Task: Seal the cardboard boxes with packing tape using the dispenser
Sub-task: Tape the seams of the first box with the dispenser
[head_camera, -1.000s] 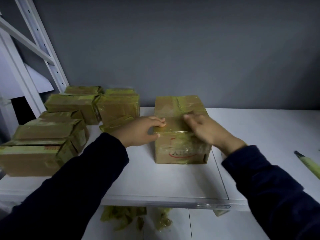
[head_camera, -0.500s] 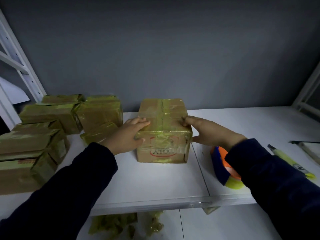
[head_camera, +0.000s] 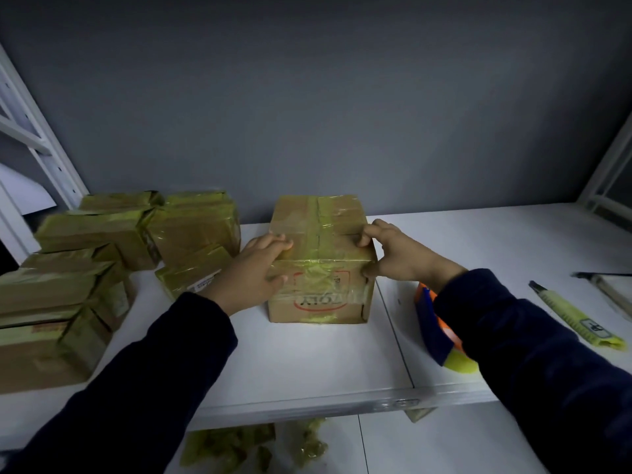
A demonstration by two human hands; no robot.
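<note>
A brown cardboard box [head_camera: 319, 295] with yellowish tape across its top and front stands in the middle of the white shelf [head_camera: 307, 371]. My left hand [head_camera: 253, 271] grips its top left edge, fingers over the top and thumb on the front face. My right hand [head_camera: 396, 254] grips the top right corner the same way. The tape dispenser [head_camera: 436, 331], blue and orange with a yellow tape roll, lies on the shelf to the right of the box, partly hidden under my right sleeve.
Several taped boxes [head_camera: 102, 261] are stacked at the left of the shelf. A yellow utility knife [head_camera: 574, 316] and another tool [head_camera: 608, 289] lie at the right. White rack posts stand on both sides. Crumpled tape scraps [head_camera: 253, 446] lie below the shelf edge.
The box has been turned, so that its printed front faces me. My hands have shifted to its top side edges. The view has swung right, which brings the dispenser and knife into sight.
</note>
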